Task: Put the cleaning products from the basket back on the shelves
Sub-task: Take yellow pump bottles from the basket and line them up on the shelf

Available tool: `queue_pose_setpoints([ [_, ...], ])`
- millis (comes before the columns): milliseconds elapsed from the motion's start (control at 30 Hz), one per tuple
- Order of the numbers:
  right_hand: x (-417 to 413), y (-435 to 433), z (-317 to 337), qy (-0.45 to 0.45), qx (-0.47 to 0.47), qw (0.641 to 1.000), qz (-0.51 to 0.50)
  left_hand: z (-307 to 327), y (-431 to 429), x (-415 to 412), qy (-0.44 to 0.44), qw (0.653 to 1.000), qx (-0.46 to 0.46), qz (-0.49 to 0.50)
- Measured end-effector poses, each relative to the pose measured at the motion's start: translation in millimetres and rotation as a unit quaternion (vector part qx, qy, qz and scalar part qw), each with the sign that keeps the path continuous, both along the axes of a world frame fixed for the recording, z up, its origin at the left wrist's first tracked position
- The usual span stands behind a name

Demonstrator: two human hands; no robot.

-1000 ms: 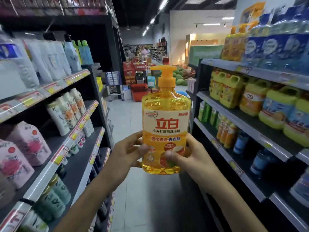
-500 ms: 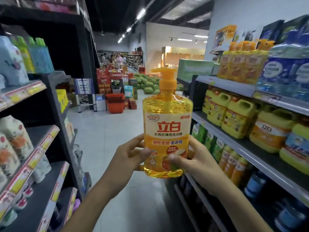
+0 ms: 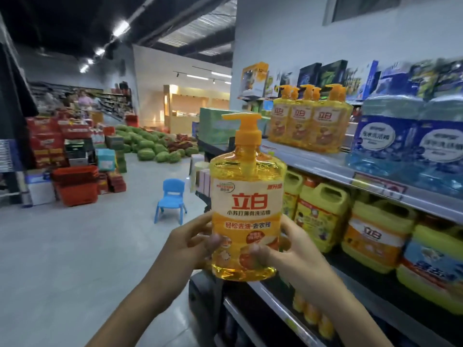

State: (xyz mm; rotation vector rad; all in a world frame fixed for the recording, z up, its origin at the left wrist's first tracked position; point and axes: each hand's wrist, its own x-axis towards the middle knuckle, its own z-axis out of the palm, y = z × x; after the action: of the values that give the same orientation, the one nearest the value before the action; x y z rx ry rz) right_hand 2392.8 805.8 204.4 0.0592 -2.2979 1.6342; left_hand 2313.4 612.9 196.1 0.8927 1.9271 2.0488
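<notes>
Two hands (image 3: pixel 190 244) (image 3: pixel 290 249) hold one pump bottle (image 3: pixel 246 209); perhaps six shelved (image 3: pixel 310 121).

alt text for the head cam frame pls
Both hands, left hand and right hand, grip an upright orange pump bottle of dish soap in a store aisle. Matching bottles stand on the shelf to the right.

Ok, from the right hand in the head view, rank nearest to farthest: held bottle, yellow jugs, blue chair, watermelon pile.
1. Held bottle, in the right hand.
2. Yellow jugs, shelf just right.
3. Blue chair, floor ahead-left.
4. Watermelon pile, far back.
</notes>
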Motion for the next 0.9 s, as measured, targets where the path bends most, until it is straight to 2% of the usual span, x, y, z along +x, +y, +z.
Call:
queue_pose_setpoints([
  [233,-114.8,49.0,12.7,0.015,-0.018,0.999,-0.034,20.7,51.2,-134.8,0.035,0.998,-0.017,-0.053],
  [467,-200.2,75.8,30.1,0.028,-0.032,0.996,-0.073,33.0,91.9,-241.7,0.053,0.991,0.008,-0.120],
  [733,-300.8,100.5,56.2,0.066,0.025,0.983,-0.168,51.0,144.7,-378.8,0.082,0.960,0.054,-0.261],
  [900,-367.5,110.4,86.4,0.112,0.034,0.966,-0.232,89.4,179.4,-459.1,0.131,0.931,0.077,-0.333],
])
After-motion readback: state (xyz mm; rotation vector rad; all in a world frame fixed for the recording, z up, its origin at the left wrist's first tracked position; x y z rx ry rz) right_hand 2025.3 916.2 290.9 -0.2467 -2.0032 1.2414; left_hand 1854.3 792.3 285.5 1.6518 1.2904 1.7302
